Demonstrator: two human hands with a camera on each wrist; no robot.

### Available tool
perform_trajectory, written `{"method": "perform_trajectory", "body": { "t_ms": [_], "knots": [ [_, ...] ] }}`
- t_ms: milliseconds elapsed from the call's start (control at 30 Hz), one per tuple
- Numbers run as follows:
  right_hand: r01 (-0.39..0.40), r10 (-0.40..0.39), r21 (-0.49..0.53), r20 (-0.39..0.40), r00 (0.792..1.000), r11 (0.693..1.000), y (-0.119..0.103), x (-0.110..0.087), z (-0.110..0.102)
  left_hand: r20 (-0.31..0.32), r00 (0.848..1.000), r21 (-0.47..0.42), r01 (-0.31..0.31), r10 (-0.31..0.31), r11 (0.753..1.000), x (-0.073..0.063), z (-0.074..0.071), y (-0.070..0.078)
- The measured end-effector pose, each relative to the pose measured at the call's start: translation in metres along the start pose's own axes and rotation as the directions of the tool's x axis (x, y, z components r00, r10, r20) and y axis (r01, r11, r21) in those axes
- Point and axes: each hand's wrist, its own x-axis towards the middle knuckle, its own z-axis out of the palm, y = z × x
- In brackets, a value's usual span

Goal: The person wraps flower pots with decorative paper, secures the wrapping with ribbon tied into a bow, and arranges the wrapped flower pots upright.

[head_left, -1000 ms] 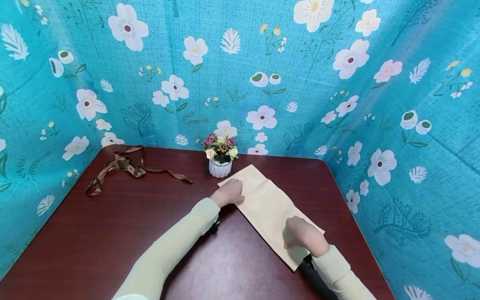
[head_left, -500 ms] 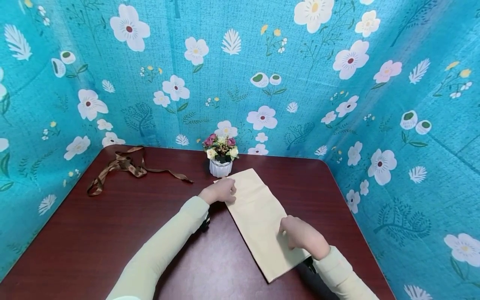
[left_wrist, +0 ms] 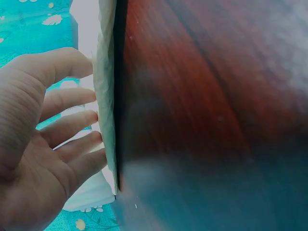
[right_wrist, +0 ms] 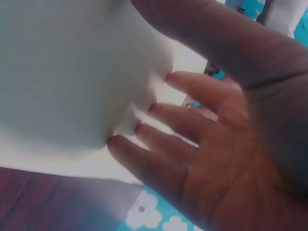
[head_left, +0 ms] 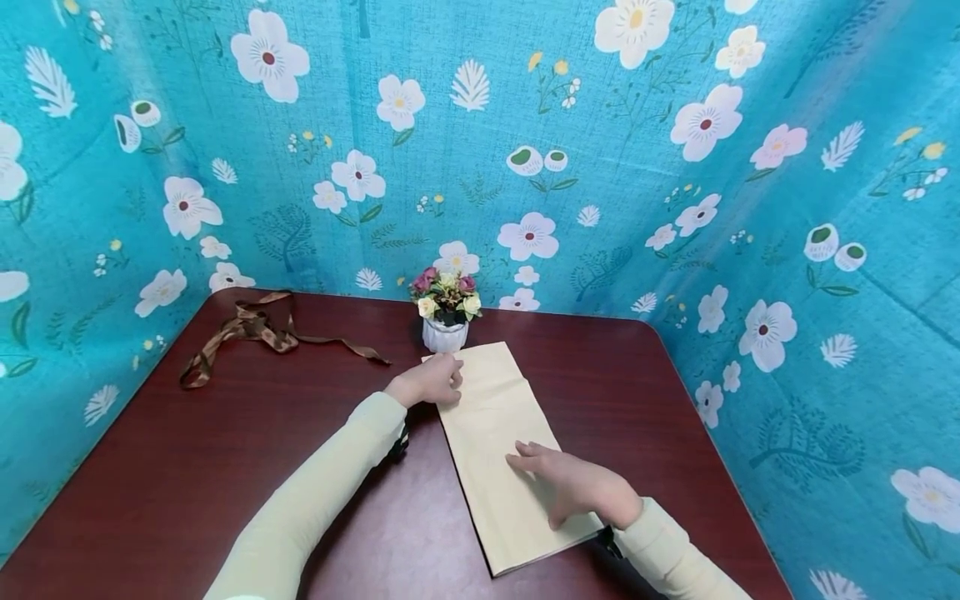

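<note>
A flat, cream, oblong folded piece that looks like paper (head_left: 491, 429) lies slanted on the dark red table (head_left: 247, 450). My left hand (head_left: 433, 380) is at its far left corner. In the left wrist view the fingertips (left_wrist: 91, 117) meet its crinkled edge, with the fingers spread and slightly bent. Over the near right part lies my right hand (head_left: 581, 485), fingers apart. The right wrist view shows several fingertips (right_wrist: 154, 108) touching the cream surface (right_wrist: 62, 86), which dents slightly beneath them.
Just beyond the far end of the cream piece stands a white pot of artificial flowers (head_left: 446, 333). A tangled brown ribbon (head_left: 258, 327) lies at the back left. Blue floral curtains (head_left: 480, 167) border the table's back and sides.
The cream piece has turned on the table, its near end swinging left and closer. My left hand has shifted left with its far corner. The right hand has moved left and its fingers have spread.
</note>
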Motion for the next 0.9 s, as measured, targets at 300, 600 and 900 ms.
{"method": "perform_trajectory", "body": {
  "t_ms": [300,600,900],
  "knots": [
    [0.018,-0.019,-0.098,-0.008,1.000,0.995,-0.021,0.008,0.005,0.020,0.997,0.115,0.069,-0.072,0.991,-0.008,-0.001,0.003],
    [0.033,-0.043,-0.242,-0.038,0.998,0.970,-0.045,0.013,0.008,0.040,0.995,0.187,0.082,-0.091,0.979,-0.019,-0.003,0.003],
    [0.019,-0.040,-0.397,-0.044,0.998,0.918,-0.066,0.023,0.014,0.064,0.992,0.147,0.101,-0.112,0.984,-0.027,-0.006,0.001]
  ]
}}
